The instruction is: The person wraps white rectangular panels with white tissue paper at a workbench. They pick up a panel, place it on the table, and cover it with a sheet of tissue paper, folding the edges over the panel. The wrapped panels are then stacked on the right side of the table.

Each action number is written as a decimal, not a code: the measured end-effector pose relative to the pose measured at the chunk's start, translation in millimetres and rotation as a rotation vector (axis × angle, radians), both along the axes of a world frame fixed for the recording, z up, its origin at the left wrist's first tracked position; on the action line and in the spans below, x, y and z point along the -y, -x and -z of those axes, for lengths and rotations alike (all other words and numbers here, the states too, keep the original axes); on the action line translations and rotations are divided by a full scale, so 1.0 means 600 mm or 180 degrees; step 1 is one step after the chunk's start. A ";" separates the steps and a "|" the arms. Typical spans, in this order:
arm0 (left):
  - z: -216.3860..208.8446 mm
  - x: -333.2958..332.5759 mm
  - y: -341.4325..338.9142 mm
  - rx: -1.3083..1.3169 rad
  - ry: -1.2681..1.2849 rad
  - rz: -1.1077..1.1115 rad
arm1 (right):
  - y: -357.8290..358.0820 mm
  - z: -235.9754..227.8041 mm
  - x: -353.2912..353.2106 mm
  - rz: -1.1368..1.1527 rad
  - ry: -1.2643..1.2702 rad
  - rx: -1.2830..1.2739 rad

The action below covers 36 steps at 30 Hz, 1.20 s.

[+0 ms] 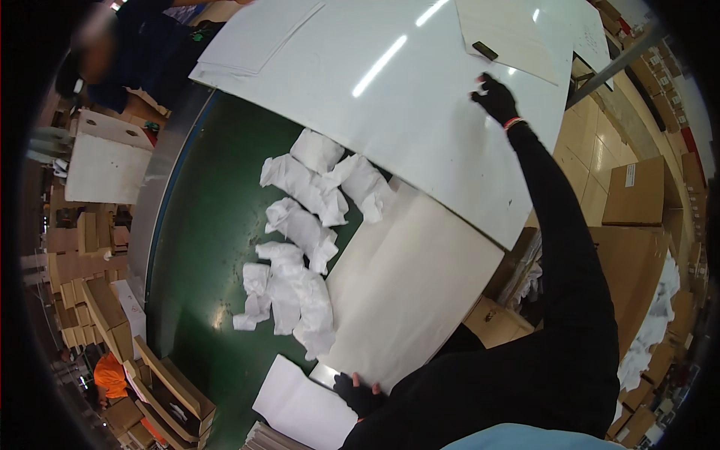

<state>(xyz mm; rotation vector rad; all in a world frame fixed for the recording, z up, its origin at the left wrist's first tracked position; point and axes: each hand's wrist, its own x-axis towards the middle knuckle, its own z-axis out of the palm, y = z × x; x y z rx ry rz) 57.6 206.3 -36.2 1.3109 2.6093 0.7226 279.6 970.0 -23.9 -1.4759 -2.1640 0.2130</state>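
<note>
My right hand (496,99), in a black glove with bare fingertips, is stretched over the glossy white table (420,127). Its fingers are bent and apart, with nothing seen between them. A small dark bar-shaped object (485,50) lies just beyond it on a cream sheet (517,37). Close to my body, my left hand (360,394), gloved the same way, rests at the near corner of a stack of off-white paper (412,277), fingers spread. Several bundles wrapped in crumpled white paper (300,232) lie left of the stack on a green surface (202,217).
White sheets (259,37) lie at the table's far left, near a person in dark clothes (150,52). More white paper (304,405) is by my left hand. Open cardboard boxes (176,390) stand at lower left, large cartons (634,195) at right. A metal rail (161,202) edges the green surface.
</note>
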 end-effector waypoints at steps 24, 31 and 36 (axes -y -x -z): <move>-0.007 -0.073 0.096 -0.0295 0.0553 0.0709 | 0.051 0.142 -0.297 0.0516 -0.1615 -0.0243; 0.003 -0.094 0.136 -0.0580 0.0598 0.1263 | 0.154 0.101 -0.023 0.1564 -0.0844 -0.1627; 0.014 -0.085 0.146 -0.0713 0.0520 0.1552 | 0.184 0.097 0.154 0.2109 -0.0341 -0.2240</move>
